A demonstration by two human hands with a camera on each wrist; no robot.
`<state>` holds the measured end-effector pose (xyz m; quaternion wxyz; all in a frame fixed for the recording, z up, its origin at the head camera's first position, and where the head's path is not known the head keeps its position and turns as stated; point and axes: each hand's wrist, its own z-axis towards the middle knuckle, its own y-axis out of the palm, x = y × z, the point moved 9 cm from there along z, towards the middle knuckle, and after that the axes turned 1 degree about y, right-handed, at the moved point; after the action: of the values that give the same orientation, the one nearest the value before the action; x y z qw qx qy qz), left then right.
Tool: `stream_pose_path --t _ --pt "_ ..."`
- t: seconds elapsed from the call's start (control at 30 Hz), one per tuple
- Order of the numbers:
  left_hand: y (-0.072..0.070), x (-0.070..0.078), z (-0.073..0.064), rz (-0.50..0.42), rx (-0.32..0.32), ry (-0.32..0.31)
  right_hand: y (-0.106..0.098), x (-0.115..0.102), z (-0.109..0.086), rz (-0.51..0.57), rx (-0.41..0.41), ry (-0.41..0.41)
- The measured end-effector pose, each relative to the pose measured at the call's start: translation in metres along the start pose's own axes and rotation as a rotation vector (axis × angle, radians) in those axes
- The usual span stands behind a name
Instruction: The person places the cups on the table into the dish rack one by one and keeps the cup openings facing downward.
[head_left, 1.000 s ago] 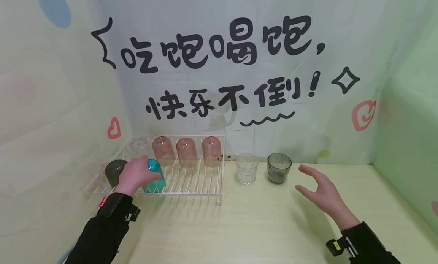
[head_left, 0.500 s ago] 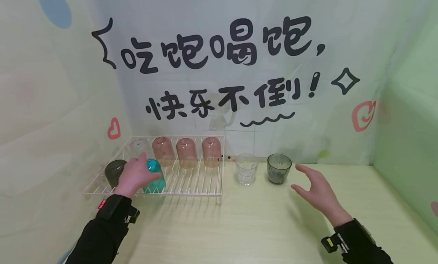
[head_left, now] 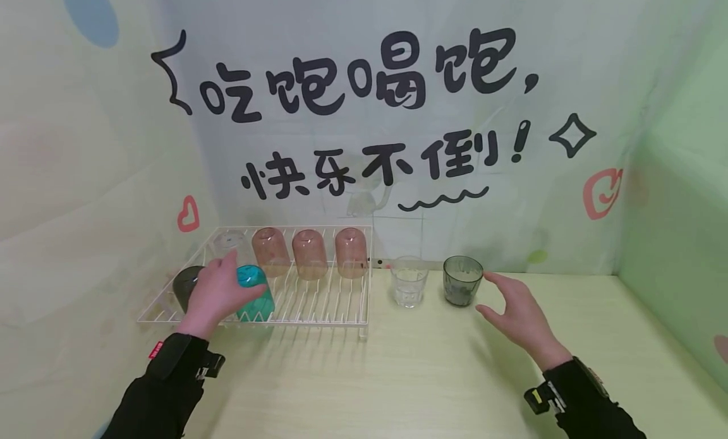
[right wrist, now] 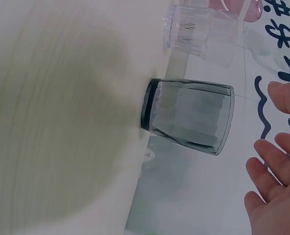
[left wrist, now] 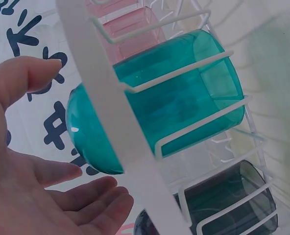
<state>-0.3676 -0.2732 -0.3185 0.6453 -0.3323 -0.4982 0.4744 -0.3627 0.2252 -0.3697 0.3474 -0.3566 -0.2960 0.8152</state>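
A teal cup (head_left: 254, 294) stands upside down in the white wire rack (head_left: 324, 324). My left hand (head_left: 218, 294) is over it with thumb and fingers spread; in the left wrist view the fingers (left wrist: 93, 200) are apart from the cup's rounded base. Left of that hand is a dark grey cup (head_left: 186, 287), partly hidden by it. On the table to the right, a grey tinted glass (head_left: 462, 281) stands upright. My right hand (head_left: 520, 312) is just right of this glass, thumb and fingers spread; the right wrist view shows a gap between the fingers and its rim.
Three pink cups (head_left: 309, 254) and a clear cup (head_left: 230, 243) are upside down at the back of the rack. A clear glass (head_left: 409, 282) is upright between the rack and the grey glass. The printed wall (head_left: 341, 205) rises close behind.
My right hand has moved left, closer to the grey glass. The left hand stays over the teal cup and has shifted slightly. The cups and glasses have not moved.
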Motion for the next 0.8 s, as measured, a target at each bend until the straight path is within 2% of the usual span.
stream_pose_path --t 0.33,0.8 --pt "-0.011 0.011 -0.009 0.006 0.053 0.037 0.006 -0.001 0.004 -0.035 0.007 -0.011" --pt "-0.021 0.025 -0.019 -0.014 0.159 0.09 0.019 -0.001 0.012 -0.094 -0.011 -0.024"
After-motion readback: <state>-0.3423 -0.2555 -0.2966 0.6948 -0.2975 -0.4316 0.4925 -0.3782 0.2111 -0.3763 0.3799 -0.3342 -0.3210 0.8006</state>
